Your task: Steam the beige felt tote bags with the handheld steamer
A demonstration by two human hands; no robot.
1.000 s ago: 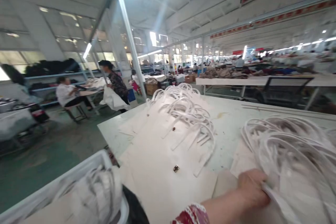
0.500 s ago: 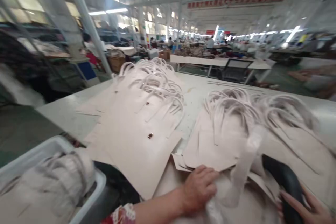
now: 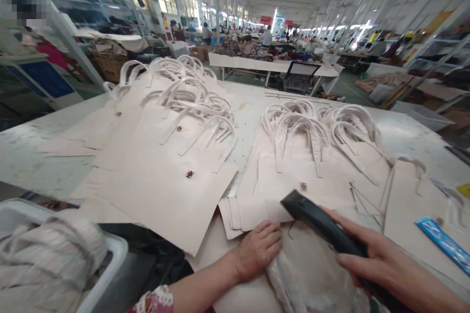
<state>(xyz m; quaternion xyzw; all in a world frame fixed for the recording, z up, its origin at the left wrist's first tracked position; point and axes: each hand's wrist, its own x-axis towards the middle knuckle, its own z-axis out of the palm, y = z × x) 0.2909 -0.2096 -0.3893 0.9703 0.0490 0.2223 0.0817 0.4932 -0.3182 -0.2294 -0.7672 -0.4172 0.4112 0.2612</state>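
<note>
My right hand (image 3: 370,259) is wrapped round a black hand tool shaped like a hair clipper (image 3: 326,227), its wide head pointing left over beige bag panels. My left hand (image 3: 259,249) has curled fingers closed at the lower edge of a folded beige bag panel (image 3: 257,212); its thumb is hidden. Beneath and between both hands lies cloudy clear plastic (image 3: 312,264). Just beyond the tool is a beige bag panel with a small metal plate (image 3: 303,187) and looped straps (image 3: 297,132).
To the left, a large pile of beige bag panels (image 3: 147,171) with strap loops covers the white table (image 3: 249,98). A white bin (image 3: 117,254) full of beige strips stands at lower left. More panels (image 3: 404,200) and a blue packet (image 3: 444,244) lie at right.
My right hand has moved the black tool up and left, nearer my left hand. A pale strip in front of it is gone from there. The view has turned right and down.
</note>
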